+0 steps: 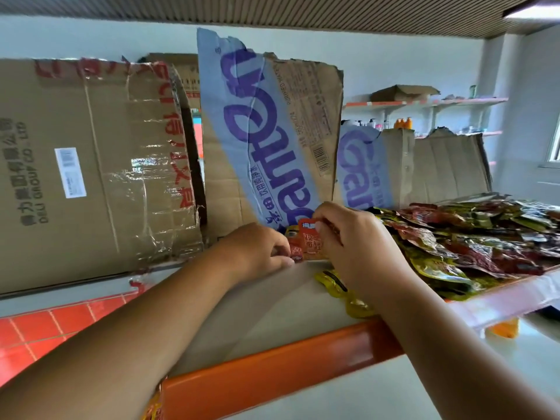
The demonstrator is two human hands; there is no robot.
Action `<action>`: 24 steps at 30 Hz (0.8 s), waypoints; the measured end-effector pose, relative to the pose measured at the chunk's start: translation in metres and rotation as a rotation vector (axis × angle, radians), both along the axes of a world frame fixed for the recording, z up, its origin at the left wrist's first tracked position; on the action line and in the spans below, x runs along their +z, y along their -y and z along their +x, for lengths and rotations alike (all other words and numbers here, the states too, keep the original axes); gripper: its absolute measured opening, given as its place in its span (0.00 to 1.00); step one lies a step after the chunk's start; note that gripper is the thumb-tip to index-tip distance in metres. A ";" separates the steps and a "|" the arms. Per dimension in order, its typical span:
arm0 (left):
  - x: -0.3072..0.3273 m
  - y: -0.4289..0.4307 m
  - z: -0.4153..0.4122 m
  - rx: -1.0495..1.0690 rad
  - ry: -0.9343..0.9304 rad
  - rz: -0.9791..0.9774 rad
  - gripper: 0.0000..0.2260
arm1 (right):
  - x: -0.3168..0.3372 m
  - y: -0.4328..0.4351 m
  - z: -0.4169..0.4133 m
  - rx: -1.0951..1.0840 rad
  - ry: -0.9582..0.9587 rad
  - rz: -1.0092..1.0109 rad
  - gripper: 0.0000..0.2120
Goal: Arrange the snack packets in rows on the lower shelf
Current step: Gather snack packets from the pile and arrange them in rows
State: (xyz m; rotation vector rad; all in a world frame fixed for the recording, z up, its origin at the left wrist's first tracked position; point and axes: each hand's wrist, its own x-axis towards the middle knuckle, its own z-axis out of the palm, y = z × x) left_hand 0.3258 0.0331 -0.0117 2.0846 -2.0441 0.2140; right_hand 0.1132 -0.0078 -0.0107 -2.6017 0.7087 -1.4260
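Note:
A white shelf (281, 301) with an orange front rail (272, 371) runs across the view. Both my hands meet at its back, against torn cardboard. My left hand (257, 250) has curled fingers pinching the lower left corner of an orange-red snack packet (310, 242). My right hand (348, 237) grips the same packet from the right, thumb at its top edge. A yellow packet (291, 230) shows behind it. Under my right wrist, yellow-green packets (342, 289) lie flat. A heap of red and green packets (472, 244) fills the shelf's right side.
A large taped cardboard box (91, 171) stands on the left. Blue-printed torn cardboard (266, 137) leans behind the hands, and more cardboard (439, 168) backs the heap. Orange floor tiles (42, 331) show lower left. Far shelves with bottles (403, 124) stand by the back wall.

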 end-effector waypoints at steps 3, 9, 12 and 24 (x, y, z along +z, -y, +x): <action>0.002 0.002 -0.003 -0.044 0.123 -0.029 0.11 | 0.000 0.002 -0.001 0.000 0.091 0.085 0.05; -0.008 0.008 -0.006 -0.074 0.005 0.029 0.19 | 0.002 0.001 -0.002 -0.049 0.166 0.164 0.07; -0.006 0.004 -0.007 -0.087 -0.099 0.142 0.12 | 0.004 -0.001 -0.003 -0.050 0.202 0.164 0.08; -0.005 -0.056 0.019 -0.244 -0.105 0.105 0.31 | 0.033 -0.014 0.014 0.036 0.242 0.487 0.07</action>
